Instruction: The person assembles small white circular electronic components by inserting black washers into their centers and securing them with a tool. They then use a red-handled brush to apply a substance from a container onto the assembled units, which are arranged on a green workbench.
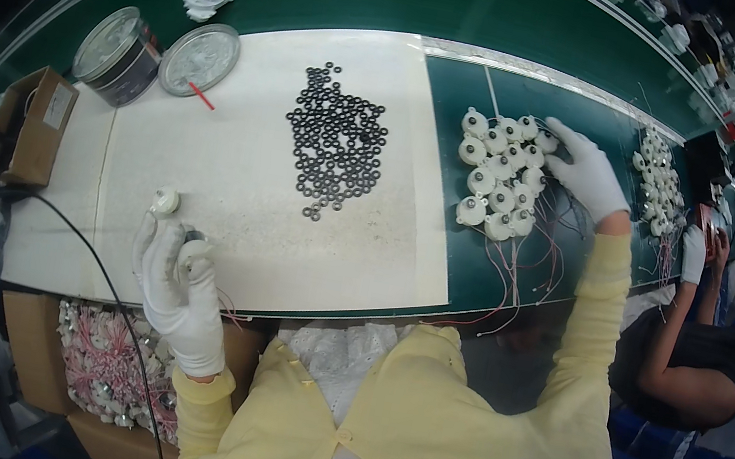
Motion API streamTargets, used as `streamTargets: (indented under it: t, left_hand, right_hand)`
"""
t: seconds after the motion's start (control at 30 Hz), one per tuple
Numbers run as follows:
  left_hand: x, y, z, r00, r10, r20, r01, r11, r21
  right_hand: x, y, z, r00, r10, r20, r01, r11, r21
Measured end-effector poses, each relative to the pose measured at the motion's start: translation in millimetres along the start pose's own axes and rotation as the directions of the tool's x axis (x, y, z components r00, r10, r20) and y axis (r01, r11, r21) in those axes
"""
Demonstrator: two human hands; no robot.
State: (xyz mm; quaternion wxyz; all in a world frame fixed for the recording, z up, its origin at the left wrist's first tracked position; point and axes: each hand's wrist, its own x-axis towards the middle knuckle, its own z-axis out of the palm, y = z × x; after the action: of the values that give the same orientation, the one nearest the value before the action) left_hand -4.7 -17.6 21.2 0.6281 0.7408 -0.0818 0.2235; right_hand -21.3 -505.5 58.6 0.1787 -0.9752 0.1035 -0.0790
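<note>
My left hand (181, 285), in a white glove, is closed around a small white motor (193, 250), mostly hidden by the fingers; pink wires trail beside the wrist. Just beyond its fingertips, another small white motor (165, 201) sits on the white sheet. To the right, my gloved right hand (586, 173) has its thumb and fingers around a white motor (546, 142) at the edge of a cluster of white motors (499, 166). These have dark centres and pink and white wires. Many small black rings (336, 140) lie spread in the middle of the sheet.
A tub (118, 58) and its round lid (199, 62) with a red strip stand at the back left. Nearby are a cardboard box (42, 123) and a black cable (93, 250). A carton of wired parts (112, 366) sits below the table. A co-worker (698, 337) is at the right.
</note>
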Motion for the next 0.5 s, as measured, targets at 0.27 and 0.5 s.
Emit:
streamTargets:
  t: [0.27, 0.5]
  left_hand:
    - [20.8, 83.7, 24.0, 0.727, 0.51, 0.46, -0.618, 0.778, 0.114]
    - [17.6, 50.1, 75.0, 0.791, 0.549, 0.27, -0.546, 0.833, -0.094]
  right_hand:
    - [-46.2, -112.5, -12.1, 0.978, -0.153, -0.145, 0.207, 0.59, 0.78]
    - [-55.8, -217.3, 57.1, 0.818, -0.516, 0.253, 0.075, 0.532, 0.844]
